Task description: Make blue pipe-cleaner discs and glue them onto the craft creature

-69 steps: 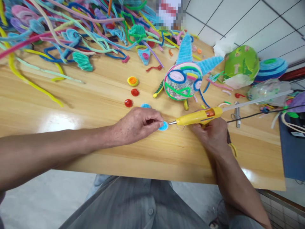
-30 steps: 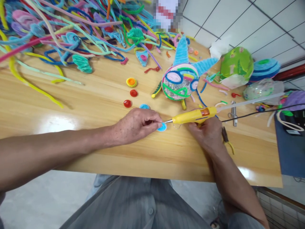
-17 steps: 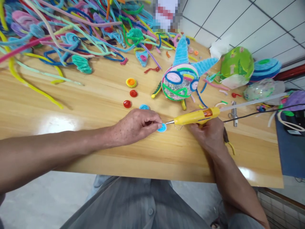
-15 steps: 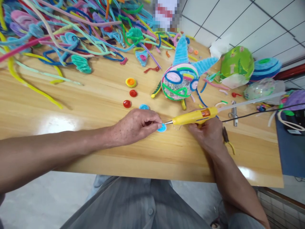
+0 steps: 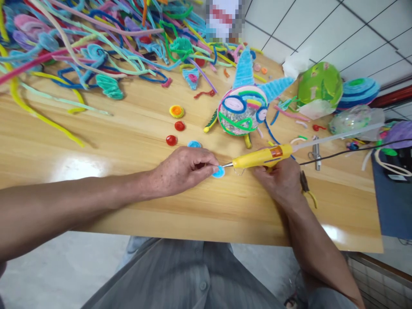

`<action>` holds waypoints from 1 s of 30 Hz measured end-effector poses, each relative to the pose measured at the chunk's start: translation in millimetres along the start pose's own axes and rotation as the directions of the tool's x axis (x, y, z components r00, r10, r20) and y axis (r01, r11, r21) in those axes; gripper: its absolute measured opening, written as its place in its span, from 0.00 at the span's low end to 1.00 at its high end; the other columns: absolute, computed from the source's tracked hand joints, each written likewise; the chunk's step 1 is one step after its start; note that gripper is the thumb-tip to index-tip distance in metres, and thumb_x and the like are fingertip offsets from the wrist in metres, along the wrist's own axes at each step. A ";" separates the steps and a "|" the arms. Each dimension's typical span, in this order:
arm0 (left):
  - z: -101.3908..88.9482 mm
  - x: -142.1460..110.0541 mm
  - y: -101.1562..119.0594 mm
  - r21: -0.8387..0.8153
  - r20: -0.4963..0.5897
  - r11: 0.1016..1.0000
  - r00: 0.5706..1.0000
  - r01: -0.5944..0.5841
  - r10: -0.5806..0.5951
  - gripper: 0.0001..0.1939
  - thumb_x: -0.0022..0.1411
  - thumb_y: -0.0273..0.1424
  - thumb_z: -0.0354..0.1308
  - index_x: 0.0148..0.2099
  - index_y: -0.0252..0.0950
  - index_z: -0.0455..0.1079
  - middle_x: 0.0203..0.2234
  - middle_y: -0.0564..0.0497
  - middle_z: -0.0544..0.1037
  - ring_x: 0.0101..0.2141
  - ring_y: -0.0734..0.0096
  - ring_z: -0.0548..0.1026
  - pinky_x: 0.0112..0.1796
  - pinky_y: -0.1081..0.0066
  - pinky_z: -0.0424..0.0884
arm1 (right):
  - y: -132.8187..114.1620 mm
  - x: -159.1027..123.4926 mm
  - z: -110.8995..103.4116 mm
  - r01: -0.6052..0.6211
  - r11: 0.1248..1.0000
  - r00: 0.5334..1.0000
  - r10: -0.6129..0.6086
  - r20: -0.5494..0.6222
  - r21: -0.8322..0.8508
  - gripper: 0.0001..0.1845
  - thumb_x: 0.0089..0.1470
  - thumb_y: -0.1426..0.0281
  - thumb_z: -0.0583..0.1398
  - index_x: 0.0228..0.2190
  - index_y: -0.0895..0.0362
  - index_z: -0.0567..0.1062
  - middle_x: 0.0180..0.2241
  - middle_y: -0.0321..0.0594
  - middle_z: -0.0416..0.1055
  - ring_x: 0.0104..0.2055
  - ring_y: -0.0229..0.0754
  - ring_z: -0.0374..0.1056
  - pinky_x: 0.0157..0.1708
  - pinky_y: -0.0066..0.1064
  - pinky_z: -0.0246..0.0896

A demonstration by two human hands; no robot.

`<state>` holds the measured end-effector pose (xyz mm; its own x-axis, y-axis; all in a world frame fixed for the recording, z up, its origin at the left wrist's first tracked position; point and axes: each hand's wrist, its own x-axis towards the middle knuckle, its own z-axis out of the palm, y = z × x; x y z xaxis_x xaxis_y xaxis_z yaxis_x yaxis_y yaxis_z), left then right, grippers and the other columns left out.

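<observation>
Between thumb and forefinger, my left hand (image 5: 186,171) pinches the edge of a small blue pipe-cleaner disc (image 5: 219,172) over the wooden table. My right hand (image 5: 280,177) is wrapped round the handle of a yellow hot glue gun (image 5: 260,157), a clear glue stick (image 5: 337,136) jutting from its back. The gun's metal nozzle meets the disc's upper edge beside my left fingertips. A second blue disc (image 5: 194,144) lies just behind my left hand. Two red discs (image 5: 179,126) and a yellow-orange disc (image 5: 177,111) lie farther back. Beyond the gun stands a horned pipe-cleaner figure (image 5: 242,110).
A tangle of coloured pipe cleaners (image 5: 106,38) covers the back left. Pliers (image 5: 308,189) lie by my right wrist, and a silver tool (image 5: 317,153) behind it. A green ball (image 5: 320,89) and a blue coil (image 5: 361,91) stand at the back right. The gun's black cord runs right.
The view has shifted slightly since the oldest frame. The glue gun's nozzle moves by tiny amounts along the blue disc's edge; both hands keep their grips.
</observation>
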<state>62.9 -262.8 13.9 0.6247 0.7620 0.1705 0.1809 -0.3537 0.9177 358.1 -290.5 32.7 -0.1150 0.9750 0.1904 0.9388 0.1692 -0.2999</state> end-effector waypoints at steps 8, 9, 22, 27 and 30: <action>0.5 0.1 0.1 -0.031 -0.009 0.999 1.000 0.018 -0.018 0.09 0.71 0.30 0.59 0.41 0.35 0.80 0.26 0.54 0.79 0.27 0.76 0.72 0.30 0.76 0.65 | 6.3 -2.4 2.7 -0.043 0.999 0.999 0.043 -0.019 -0.010 0.06 0.48 0.65 0.62 0.28 0.54 0.76 0.24 0.39 0.74 0.27 0.46 0.70 0.28 0.36 0.64; 0.5 0.2 0.4 -0.038 -0.010 0.999 1.000 0.021 -0.022 0.09 0.71 0.30 0.59 0.41 0.35 0.80 0.25 0.54 0.78 0.27 0.76 0.72 0.30 0.76 0.64 | 6.0 -2.2 2.0 -0.035 0.999 0.999 0.035 -0.006 -0.004 0.05 0.48 0.65 0.62 0.28 0.54 0.75 0.24 0.39 0.74 0.26 0.46 0.70 0.28 0.36 0.63; -0.3 0.2 0.6 -0.103 -0.054 0.993 0.996 0.061 -0.067 0.10 0.70 0.34 0.60 0.39 0.35 0.80 0.28 0.53 0.79 0.28 0.75 0.74 0.31 0.75 0.67 | -6.7 2.4 -2.2 -0.129 0.986 0.991 0.131 -0.006 0.104 0.07 0.48 0.66 0.61 0.22 0.52 0.69 0.21 0.37 0.69 0.25 0.43 0.65 0.26 0.34 0.60; -3.1 -0.5 0.7 -0.037 -0.034 0.992 0.992 0.119 -0.120 0.12 0.69 0.39 0.61 0.40 0.38 0.81 0.30 0.52 0.81 0.30 0.73 0.76 0.32 0.74 0.69 | -1.6 6.3 -31.2 -0.261 0.922 0.956 0.287 -0.052 0.285 0.16 0.52 0.55 0.65 0.25 0.54 0.73 0.24 0.35 0.71 0.27 0.41 0.66 0.28 0.33 0.61; -2.5 0.1 -1.8 -0.027 -0.036 0.992 0.992 0.122 -0.123 0.14 0.69 0.42 0.61 0.40 0.38 0.82 0.30 0.51 0.82 0.31 0.71 0.77 0.33 0.73 0.70 | 22.7 3.5 -62.2 -0.341 0.888 0.905 0.399 -0.149 0.308 0.19 0.52 0.52 0.66 0.32 0.55 0.76 0.28 0.37 0.74 0.30 0.42 0.67 0.31 0.34 0.65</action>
<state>60.7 -260.7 13.2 0.5695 0.8191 0.0690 0.2351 -0.2427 0.9412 399.1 -292.3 84.7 0.3192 0.9281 0.1915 0.7729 -0.1380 -0.6193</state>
